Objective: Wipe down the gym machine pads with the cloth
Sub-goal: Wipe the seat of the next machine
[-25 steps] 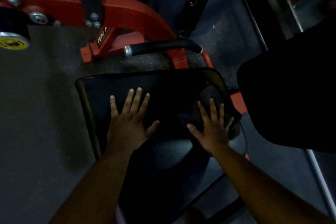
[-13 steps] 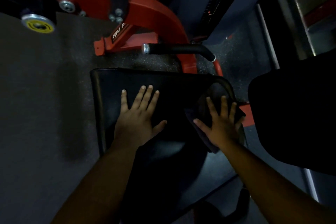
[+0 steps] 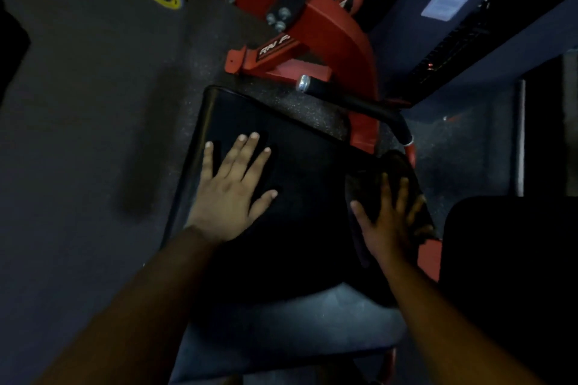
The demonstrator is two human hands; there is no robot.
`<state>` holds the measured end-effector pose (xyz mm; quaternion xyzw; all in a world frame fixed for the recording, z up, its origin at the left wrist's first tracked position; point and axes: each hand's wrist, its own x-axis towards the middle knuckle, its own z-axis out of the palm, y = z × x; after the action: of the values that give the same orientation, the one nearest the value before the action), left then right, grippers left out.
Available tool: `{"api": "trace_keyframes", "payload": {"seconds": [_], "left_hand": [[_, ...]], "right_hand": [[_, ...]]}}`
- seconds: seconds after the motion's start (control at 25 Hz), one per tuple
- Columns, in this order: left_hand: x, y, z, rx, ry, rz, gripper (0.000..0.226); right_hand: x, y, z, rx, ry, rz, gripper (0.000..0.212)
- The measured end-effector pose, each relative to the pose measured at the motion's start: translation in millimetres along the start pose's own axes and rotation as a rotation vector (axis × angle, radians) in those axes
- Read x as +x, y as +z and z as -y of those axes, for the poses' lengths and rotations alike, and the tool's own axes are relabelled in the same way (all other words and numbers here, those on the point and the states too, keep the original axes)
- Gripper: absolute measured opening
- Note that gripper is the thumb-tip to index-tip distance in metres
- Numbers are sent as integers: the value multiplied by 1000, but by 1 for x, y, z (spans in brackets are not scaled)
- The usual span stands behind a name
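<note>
While the cloth (image 3: 391,175) is pressed flat-fingered by the right hand (image 3: 389,222) at the pad's (image 3: 300,166) right edge, left hand (image 3: 231,194) spread flat mid-pad, slipping off is risked by overreach.

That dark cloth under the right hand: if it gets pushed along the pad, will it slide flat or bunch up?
The cloth looks soft and floppy: it lies rumpled at the pad's right edge, so it will probably bunch. The right hand presses it with flat, spread fingers, which likely helps it slide. It seems light.
</note>
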<state>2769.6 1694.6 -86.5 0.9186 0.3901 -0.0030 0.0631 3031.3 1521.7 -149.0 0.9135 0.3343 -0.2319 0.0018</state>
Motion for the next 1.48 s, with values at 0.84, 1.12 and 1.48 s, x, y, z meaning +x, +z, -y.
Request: {"api": "trace_keyframes", "payload": {"seconds": [0.84, 1.12, 1.48], "left_hand": [[-138, 13, -4, -63, -370, 124, 91], [-134, 17, -2, -54, -368, 128, 92], [-141, 15, 2, -124, -380, 105, 93]], "right_hand": [[-21, 0, 147, 31, -347, -52, 101], [39, -30, 286, -43, -655, -66, 72], [-50, 18, 77, -14, -339, -57, 105]]}}
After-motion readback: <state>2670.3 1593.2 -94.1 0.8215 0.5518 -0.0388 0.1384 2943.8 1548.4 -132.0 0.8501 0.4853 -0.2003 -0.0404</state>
